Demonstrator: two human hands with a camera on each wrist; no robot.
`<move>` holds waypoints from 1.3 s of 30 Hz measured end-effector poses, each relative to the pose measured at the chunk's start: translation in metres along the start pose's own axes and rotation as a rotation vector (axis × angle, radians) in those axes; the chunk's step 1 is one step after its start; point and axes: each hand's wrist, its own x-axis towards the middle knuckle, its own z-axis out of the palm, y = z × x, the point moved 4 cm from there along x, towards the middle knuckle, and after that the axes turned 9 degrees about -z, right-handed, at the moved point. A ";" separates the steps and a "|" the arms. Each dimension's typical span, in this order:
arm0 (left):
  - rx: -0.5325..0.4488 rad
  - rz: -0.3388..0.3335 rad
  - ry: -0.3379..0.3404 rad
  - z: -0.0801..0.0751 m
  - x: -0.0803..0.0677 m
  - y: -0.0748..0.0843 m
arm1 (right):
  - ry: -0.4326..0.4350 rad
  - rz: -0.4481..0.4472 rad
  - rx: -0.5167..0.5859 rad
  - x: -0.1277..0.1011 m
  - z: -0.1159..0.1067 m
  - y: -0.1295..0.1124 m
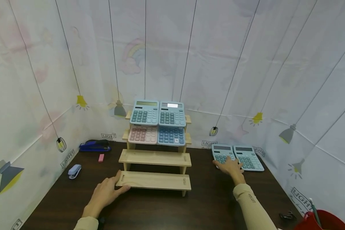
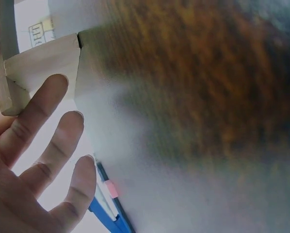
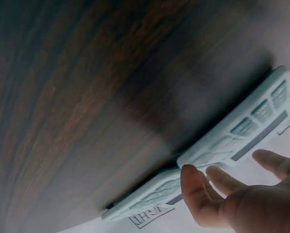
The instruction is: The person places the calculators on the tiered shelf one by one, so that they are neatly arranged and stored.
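Note:
In the head view my right hand (image 1: 230, 167) lies over the lower part of a light blue calculator (image 1: 222, 150), thumb at its left edge. A second light blue calculator (image 1: 248, 158) is right beside it. The right wrist view has curled fingers (image 3: 196, 189) at the end of the gripped calculator (image 3: 251, 121). At the left, my left hand (image 1: 104, 191) holds the end of the lowest board of a wooden stepped rack (image 1: 155, 180) between thumb and index finger. The other fingers (image 2: 62, 141) are spread beside the rack's pale wooden end (image 2: 48, 63).
On the rack's top step stand two light blue calculators (image 1: 144, 111); below them are a pink calculator (image 1: 142, 134) and a blue calculator (image 1: 171, 135). Left of it lie a blue stapler (image 1: 95, 146), a pink eraser (image 1: 101, 157) and a small stapler (image 1: 74, 171). A red container (image 1: 323, 220) stands front right.

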 end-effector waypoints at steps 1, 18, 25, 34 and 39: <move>-0.001 0.001 -0.003 0.000 0.000 0.000 | -0.009 0.005 0.003 0.000 0.000 0.002; -0.011 0.009 0.016 0.002 -0.001 0.003 | -0.044 0.037 -0.024 0.012 0.001 0.016; -0.014 0.000 0.007 0.003 -0.001 0.002 | -0.060 0.053 -0.044 0.016 0.004 0.014; -0.021 -0.007 0.014 0.003 0.002 -0.001 | -0.060 0.047 -0.035 0.020 0.011 0.008; -0.025 -0.017 0.010 0.003 0.003 -0.004 | -0.061 0.047 -0.046 0.023 0.015 0.005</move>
